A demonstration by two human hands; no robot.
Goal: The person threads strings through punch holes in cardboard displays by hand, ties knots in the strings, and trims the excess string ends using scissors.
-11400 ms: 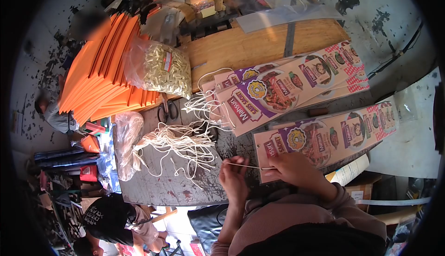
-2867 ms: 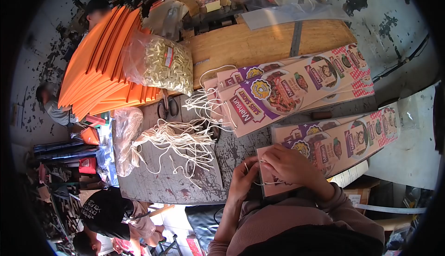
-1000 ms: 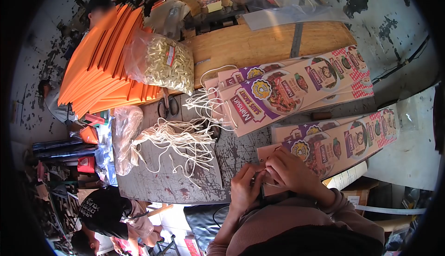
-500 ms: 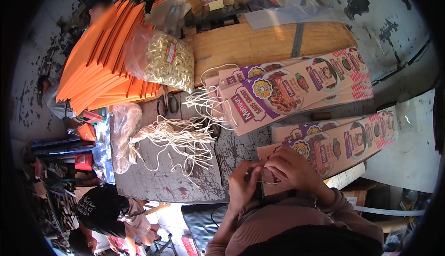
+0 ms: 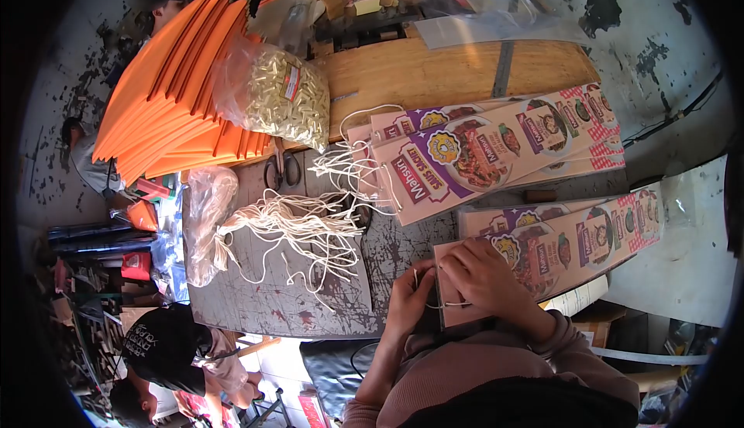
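Note:
My left hand (image 5: 408, 298) is beside the left edge of a printed cardboard sign (image 5: 554, 261), its fingers pinching the end of a white cord. The cord (image 5: 443, 305) loops out below, across the sign's edge. My right hand (image 5: 487, 279) is closed over the sign's left end, fingertips bent at its edge and hiding part of the print. Beneath lies another similar sign. Farther up the table, a stack of matching signs (image 5: 434, 188) has white cords at its left end. A bundle of loose white cords (image 5: 287, 226) lies to the left.
Black-handled scissors (image 5: 281, 171) lie above the cord bundle, near a clear bag of small gold-coloured pieces (image 5: 287, 91). Orange folded sheets (image 5: 170, 103) are stacked at the upper left. A metal ruler (image 5: 502, 68) lies on the wooden board (image 5: 434, 72). Another person (image 5: 167, 350) is at lower left.
My hands have drawn apart: the left has moved slightly away from the sign's edge with the cord end, while the right has settled further onto the sign.

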